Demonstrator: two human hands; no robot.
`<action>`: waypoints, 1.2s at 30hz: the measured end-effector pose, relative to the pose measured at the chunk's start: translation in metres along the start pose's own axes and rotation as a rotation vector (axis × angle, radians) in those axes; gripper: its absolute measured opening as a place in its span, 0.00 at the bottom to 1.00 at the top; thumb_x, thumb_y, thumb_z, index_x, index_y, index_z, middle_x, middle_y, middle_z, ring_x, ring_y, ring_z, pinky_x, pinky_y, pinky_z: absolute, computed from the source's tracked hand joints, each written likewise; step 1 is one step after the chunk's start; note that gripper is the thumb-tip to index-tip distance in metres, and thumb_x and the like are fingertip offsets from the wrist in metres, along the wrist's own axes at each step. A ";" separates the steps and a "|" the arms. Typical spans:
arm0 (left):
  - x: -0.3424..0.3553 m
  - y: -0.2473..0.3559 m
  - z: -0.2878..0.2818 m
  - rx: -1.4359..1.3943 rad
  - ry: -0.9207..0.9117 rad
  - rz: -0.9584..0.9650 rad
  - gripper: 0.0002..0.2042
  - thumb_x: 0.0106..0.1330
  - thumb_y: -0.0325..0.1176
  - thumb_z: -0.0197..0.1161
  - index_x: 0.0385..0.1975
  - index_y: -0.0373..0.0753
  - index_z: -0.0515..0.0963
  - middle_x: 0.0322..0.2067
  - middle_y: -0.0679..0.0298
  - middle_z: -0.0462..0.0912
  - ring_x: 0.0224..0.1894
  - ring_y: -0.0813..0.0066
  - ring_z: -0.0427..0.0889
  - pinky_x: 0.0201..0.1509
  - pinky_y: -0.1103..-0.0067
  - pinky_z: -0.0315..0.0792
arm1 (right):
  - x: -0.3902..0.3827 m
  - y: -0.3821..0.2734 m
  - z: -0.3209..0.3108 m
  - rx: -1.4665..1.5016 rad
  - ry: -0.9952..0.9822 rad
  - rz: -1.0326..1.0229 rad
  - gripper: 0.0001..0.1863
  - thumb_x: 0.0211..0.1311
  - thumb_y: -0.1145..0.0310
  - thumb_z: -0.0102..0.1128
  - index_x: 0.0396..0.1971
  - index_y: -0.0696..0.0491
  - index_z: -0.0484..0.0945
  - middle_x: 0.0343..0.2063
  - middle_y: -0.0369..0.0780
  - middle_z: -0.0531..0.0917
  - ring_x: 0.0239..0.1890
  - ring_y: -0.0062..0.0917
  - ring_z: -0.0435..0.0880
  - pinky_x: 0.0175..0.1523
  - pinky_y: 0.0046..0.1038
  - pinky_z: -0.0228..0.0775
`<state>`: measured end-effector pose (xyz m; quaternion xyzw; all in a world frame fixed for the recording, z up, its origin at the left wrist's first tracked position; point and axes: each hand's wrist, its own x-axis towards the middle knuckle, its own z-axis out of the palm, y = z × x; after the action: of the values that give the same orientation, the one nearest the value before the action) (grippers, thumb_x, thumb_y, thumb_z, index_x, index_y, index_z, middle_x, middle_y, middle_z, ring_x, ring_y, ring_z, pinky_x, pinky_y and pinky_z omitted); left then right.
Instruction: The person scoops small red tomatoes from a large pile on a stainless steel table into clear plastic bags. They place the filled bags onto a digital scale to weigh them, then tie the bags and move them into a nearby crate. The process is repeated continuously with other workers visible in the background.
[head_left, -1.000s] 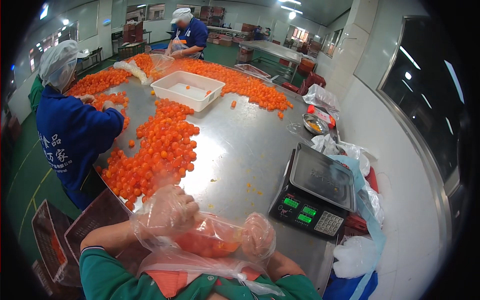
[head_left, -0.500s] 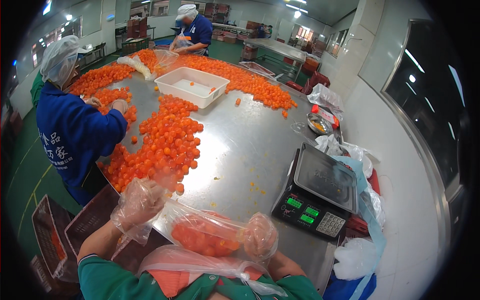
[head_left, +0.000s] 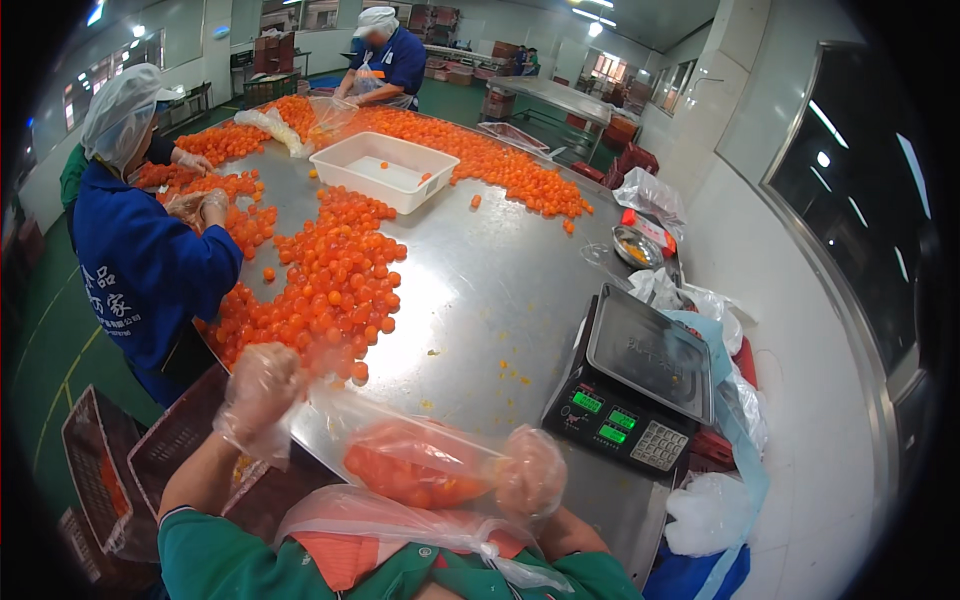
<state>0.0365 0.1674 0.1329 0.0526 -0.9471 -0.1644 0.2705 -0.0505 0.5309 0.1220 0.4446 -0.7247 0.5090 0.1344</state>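
Note:
A clear plastic bag with round orange balls, which look like egg yolks, lies at the near edge of the steel table. My left hand, in a clear plastic glove, is closed on the bag's left end. At the bag's right end my gloved right hand grips the plastic. Between them the film is pulled taut, with the filled part resting low in front of me. Just beyond my left hand spreads a heap of loose orange balls.
Right of my right hand stands a black weighing scale. A white tub sits farther back, near a metal bowl. One co-worker works at the left edge, another at the far end. Dark red crates stand at lower left.
My hands have moved slightly apart, the left one up and leftward, stretching the bag. The co-worker on the left has drawn both hands together.

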 end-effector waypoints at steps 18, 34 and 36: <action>-0.077 -0.035 0.078 -0.619 -0.253 -0.268 0.06 0.60 0.26 0.56 0.25 0.29 0.77 0.20 0.54 0.77 0.24 0.71 0.76 0.30 0.71 0.70 | -0.014 0.002 0.047 -0.301 -0.119 0.053 0.04 0.59 0.75 0.57 0.33 0.56 0.79 0.33 0.48 0.81 0.32 0.44 0.79 0.36 0.39 0.71; -0.058 -0.056 0.091 -1.254 -0.309 -0.377 0.11 0.65 0.38 0.60 0.39 0.39 0.81 0.33 0.64 0.82 0.36 0.76 0.79 0.40 0.76 0.73 | 0.092 -0.085 0.085 -0.032 -0.031 0.040 0.09 0.64 0.77 0.50 0.34 0.59 0.81 0.28 0.48 0.83 0.28 0.37 0.84 0.35 0.30 0.75; -0.063 -0.061 0.082 -1.319 -0.284 -0.378 0.15 0.67 0.45 0.60 0.41 0.39 0.83 0.34 0.63 0.83 0.38 0.73 0.80 0.42 0.73 0.74 | 0.098 -0.103 0.089 0.084 -0.043 -0.037 0.08 0.65 0.76 0.50 0.34 0.59 0.80 0.28 0.47 0.83 0.28 0.37 0.84 0.34 0.30 0.74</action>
<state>0.0477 0.1447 0.0154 0.0195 -0.6506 -0.7543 0.0863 -0.0027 0.3963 0.2098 0.4740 -0.6972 0.5266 0.1093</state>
